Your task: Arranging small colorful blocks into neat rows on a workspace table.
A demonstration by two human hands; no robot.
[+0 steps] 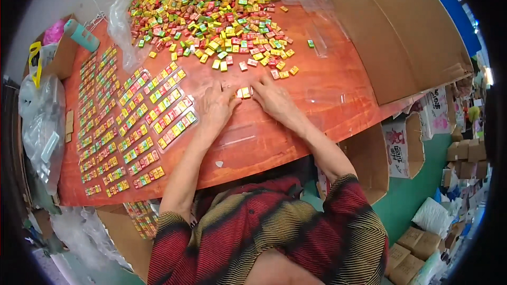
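Note:
A short row of small red, yellow and white boxes (243,93) lies on the orange-red table between my hands. My left hand (217,103) pinches its left end with thumb and fingers. At the other end, the fingers of my right hand (273,99) close against the row. Just beyond my hands spreads a large pile of loose little boxes (203,18) in yellow, red and green. Several strips of such boxes (171,111), set side by side in clear plastic trays, stand in rows by my left forearm.
Clear plastic trays (232,135) lie near the table's front edge, others (325,95) to the right. A tall cardboard box (406,31) borders the right side. A turquoise canister (83,37) and plastic bags (42,126) are at the left. Packed strips (141,219) show below the table.

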